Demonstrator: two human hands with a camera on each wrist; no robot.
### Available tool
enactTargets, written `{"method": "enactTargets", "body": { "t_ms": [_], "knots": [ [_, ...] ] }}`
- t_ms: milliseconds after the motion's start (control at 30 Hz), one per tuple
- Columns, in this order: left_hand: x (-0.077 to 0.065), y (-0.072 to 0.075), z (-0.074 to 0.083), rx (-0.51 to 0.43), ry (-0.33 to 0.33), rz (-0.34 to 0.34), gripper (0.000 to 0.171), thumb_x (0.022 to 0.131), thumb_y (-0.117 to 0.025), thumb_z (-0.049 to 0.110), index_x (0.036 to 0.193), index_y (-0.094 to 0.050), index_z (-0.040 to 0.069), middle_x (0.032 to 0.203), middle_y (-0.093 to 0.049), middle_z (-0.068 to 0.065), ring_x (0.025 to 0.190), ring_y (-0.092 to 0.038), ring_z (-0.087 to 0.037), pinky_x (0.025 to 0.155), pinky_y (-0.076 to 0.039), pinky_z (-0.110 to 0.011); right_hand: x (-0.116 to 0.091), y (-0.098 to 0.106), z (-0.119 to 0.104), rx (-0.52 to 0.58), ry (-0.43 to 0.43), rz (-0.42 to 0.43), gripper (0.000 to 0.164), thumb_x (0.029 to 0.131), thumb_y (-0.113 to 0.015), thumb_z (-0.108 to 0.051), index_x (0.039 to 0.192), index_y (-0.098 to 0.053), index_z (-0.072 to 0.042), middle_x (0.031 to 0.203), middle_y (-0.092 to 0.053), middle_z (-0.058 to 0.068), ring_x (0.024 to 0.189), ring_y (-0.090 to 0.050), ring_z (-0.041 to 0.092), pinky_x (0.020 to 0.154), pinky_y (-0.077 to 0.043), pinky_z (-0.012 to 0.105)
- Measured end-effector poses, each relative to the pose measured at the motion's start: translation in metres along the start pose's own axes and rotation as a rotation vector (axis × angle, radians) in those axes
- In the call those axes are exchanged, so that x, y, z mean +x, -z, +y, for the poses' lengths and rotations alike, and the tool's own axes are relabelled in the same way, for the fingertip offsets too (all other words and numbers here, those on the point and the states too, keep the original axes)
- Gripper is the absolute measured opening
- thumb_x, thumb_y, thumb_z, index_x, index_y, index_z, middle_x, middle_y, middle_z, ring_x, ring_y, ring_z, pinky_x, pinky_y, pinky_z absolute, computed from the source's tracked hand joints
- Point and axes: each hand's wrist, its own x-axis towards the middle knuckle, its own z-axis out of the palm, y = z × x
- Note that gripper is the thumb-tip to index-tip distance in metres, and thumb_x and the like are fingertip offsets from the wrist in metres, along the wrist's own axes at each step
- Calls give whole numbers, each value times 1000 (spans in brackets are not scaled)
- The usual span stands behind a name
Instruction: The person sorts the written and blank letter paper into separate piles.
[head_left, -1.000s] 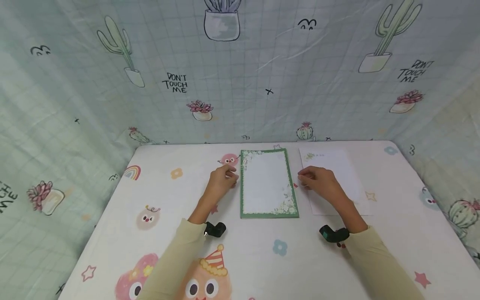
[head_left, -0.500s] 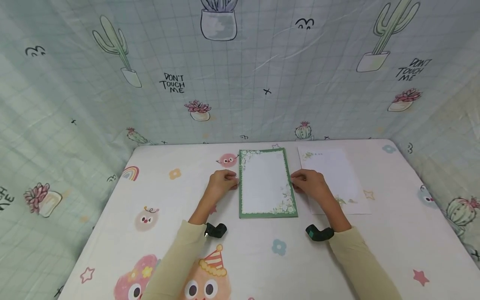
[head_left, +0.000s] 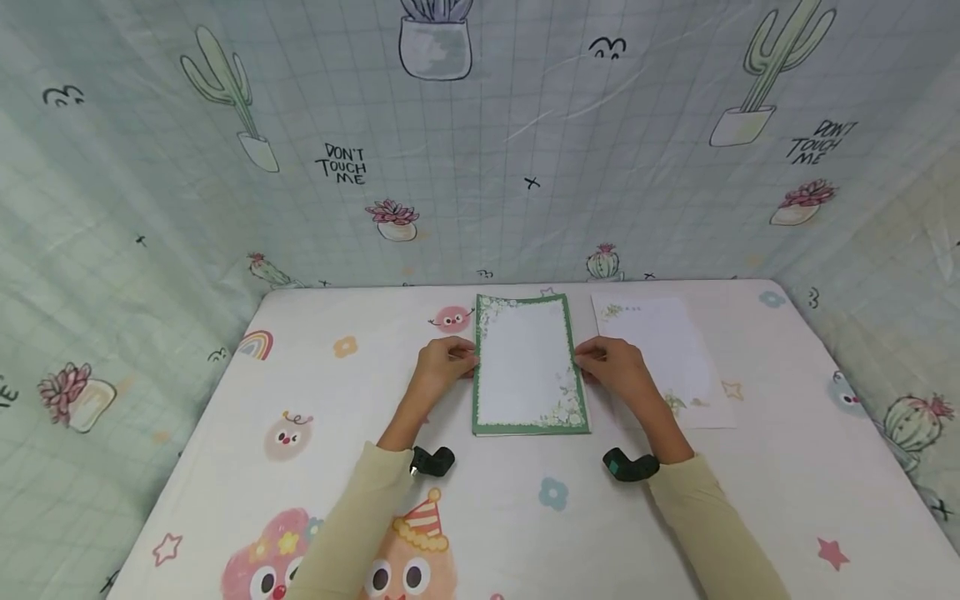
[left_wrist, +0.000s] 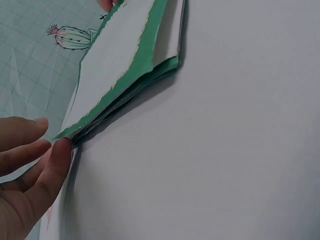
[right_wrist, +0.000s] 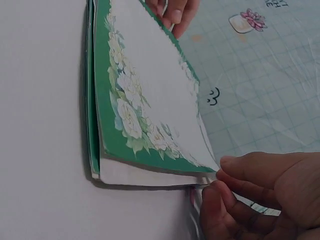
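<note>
A white paper sheet (head_left: pixel 528 358) with a green border and printed white flowers lies over a stack of similar paper (right_wrist: pixel 91 130) at the middle of the table. My left hand (head_left: pixel 444 362) pinches its left edge between thumb and fingers. At the opposite edge, my right hand (head_left: pixel 615 363) pinches the sheet the same way. In the right wrist view the sheet (right_wrist: pixel 150 90) bows, its near end raised off the white page (right_wrist: pixel 140 175) below. A gap under the sheet (left_wrist: pixel 112 55) also shows in the left wrist view.
Right of the stack lies a white paper (head_left: pixel 667 333) with small floral prints, partly under my right forearm. The table (head_left: pixel 510 542) has a cartoon-printed cover. A cactus-print curtain (head_left: pixel 480 150) hangs behind it and at both sides.
My right hand has moved left from above the white paper to the sheet's right edge. Both hands now grip the bordered sheet, and it has risen slightly off the stack.
</note>
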Motion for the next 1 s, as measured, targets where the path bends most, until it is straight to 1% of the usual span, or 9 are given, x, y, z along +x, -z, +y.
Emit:
{"method": "enactTargets", "body": {
  "t_ms": [167, 333, 433, 533, 667, 767, 833, 933, 1000],
  "knots": [
    [0, -2, 1, -4, -14, 21, 22, 89, -75, -2, 111, -72, -3, 97, -71, -15, 81, -73, -20, 72, -62, -28, 1, -1, -4, -1, 21, 32, 25, 99, -69, -21, 116, -72, -3, 104, -75, 13, 91, -71, 25, 73, -55, 31],
    [0, -7, 2, -20, -42, 48, 24, 88, -77, -1, 111, -72, 0, 101, -75, -15, 88, -74, -22, 72, -61, -28, 0, -1, -7, 21, 20, 57, 26, 96, -73, -24, 112, -72, -3, 102, -76, 13, 91, -71, 26, 72, -55, 32],
    [-1, -9, 2, -28, -30, 55, 24, 88, -77, -1, 111, -72, 2, 100, -77, -14, 90, -75, -22, 72, -61, -28, 0, -1, -7, 33, 0, 62, 26, 95, -74, -24, 111, -72, -3, 99, -76, 12, 89, -71, 24, 75, -54, 33],
    [-2, -9, 1, -16, -22, 60, 26, 88, -77, 0, 113, -71, 2, 98, -77, -14, 91, -75, -23, 73, -61, -28, 0, -1, -6, 74, -29, 61, 27, 95, -74, -23, 112, -71, -2, 98, -76, 12, 86, -72, 22, 77, -55, 33],
    [-3, -5, -1, 0, -13, 78, 28, 87, -78, 0, 114, -72, -1, 97, -77, -14, 90, -75, -23, 73, -61, -28, 0, -1, -5, 167, -65, 52, 31, 95, -74, -20, 118, -69, 0, 101, -77, 13, 82, -75, 19, 79, -57, 29],
    [-3, -1, -4, -13, -7, 86, 26, 87, -78, 1, 113, -74, -1, 97, -77, -14, 91, -75, -22, 74, -61, -27, 0, -3, -5, 237, -66, 43, 34, 95, -74, -18, 122, -68, 2, 104, -77, 14, 80, -75, 16, 78, -59, 26],
    [-4, 2, -7, -25, 1, 92, 25, 88, -78, 1, 112, -75, -1, 97, -78, -14, 92, -75, -21, 75, -61, -26, 0, -5, -7, 280, -66, 31, 34, 95, -74, -18, 122, -68, 2, 105, -76, 15, 80, -75, 16, 78, -60, 27],
    [-5, 8, -12, -39, 5, 99, 25, 88, -78, 2, 113, -75, 1, 98, -78, -13, 92, -75, -21, 76, -61, -25, 2, -10, -12, 314, -60, 24, 34, 94, -75, -17, 121, -69, 2, 106, -76, 16, 81, -75, 17, 79, -61, 29],
    [-7, 12, -14, -50, 9, 99, 25, 89, -78, 3, 113, -75, 1, 99, -78, -13, 91, -75, -21, 76, -61, -25, 3, -13, -15, 310, -61, 24, 33, 94, -75, -18, 120, -70, 2, 105, -76, 15, 83, -75, 18, 80, -61, 30]
  ]
}}
